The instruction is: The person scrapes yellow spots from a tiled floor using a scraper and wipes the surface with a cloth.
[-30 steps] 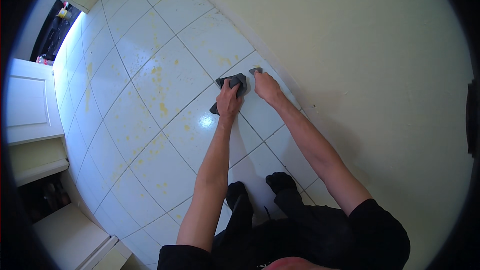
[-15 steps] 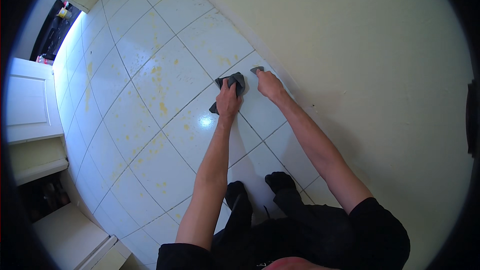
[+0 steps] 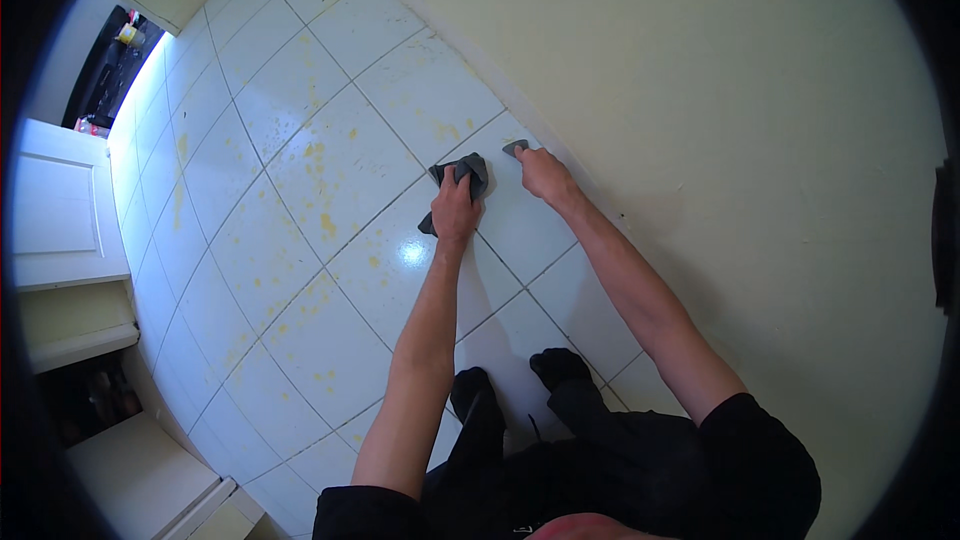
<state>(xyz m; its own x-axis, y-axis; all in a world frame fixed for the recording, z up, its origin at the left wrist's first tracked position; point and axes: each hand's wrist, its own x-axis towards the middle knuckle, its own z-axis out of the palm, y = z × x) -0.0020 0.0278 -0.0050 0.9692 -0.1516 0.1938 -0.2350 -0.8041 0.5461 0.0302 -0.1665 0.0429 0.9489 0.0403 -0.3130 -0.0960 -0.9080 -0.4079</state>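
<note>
A dark grey cloth point(image 3: 472, 172) lies bunched on the white tiled floor point(image 3: 400, 270), with my left hand point(image 3: 456, 210) closed on it from above. To its right, near the foot of the wall, my right hand point(image 3: 546, 175) grips a scraper point(image 3: 514, 147) with a flat grey blade. The blade is at the tile, close to a small yellowish mark. My fingers hide the scraper's handle. Yellow spots point(image 3: 327, 225) are scattered over the tiles left of the cloth and farther off.
A cream wall point(image 3: 720, 120) runs along the right side. At the left stand a white cabinet door point(image 3: 60, 205) and an open low cupboard point(image 3: 90, 400). My feet in black socks point(image 3: 560, 368) are on the tiles below my hands. Several items stand beyond a doorway point(image 3: 125, 50).
The view has shifted slightly. The scraper in my right hand has moved only a little by the wall. My left hand stays on the cloth in about the same spot.
</note>
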